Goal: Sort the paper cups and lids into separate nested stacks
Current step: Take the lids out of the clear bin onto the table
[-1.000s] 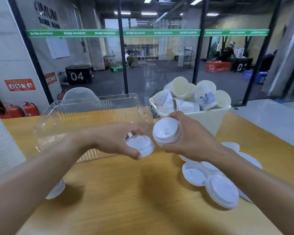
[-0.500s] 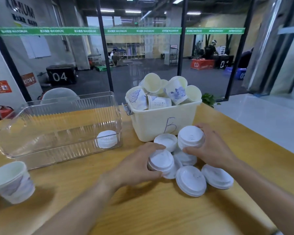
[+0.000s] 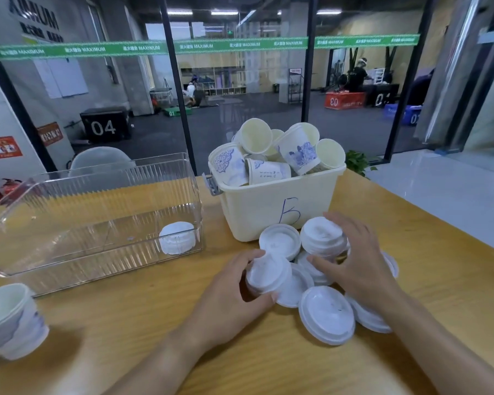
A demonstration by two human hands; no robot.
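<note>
Your left hand (image 3: 228, 297) curls round a white lid (image 3: 267, 273), thumb at its near edge and fingers over its far rim, holding it tilted just above the loose lids (image 3: 325, 315) scattered on the wooden table (image 3: 143, 323). Your right hand (image 3: 360, 260) grips a short nested stack of lids (image 3: 322, 236), fingers wrapped behind it and thumb reaching across the front low down; the stack sits just right of the lid in your left hand, and the two are close but apart. Another single lid (image 3: 280, 240) lies between them at the foot of the cream bin (image 3: 257, 212), which is marked with a blue letter and heaped with paper cups (image 3: 274, 155) lying every way. To your left stands a clear ribbed tub (image 3: 69, 232), and inside its near right corner rests a small stack of lids (image 3: 177, 237), well apart from both hands. At the far left edge of the table, a nested stack of cups (image 3: 10, 320) stands upright, somewhat blurred
</note>
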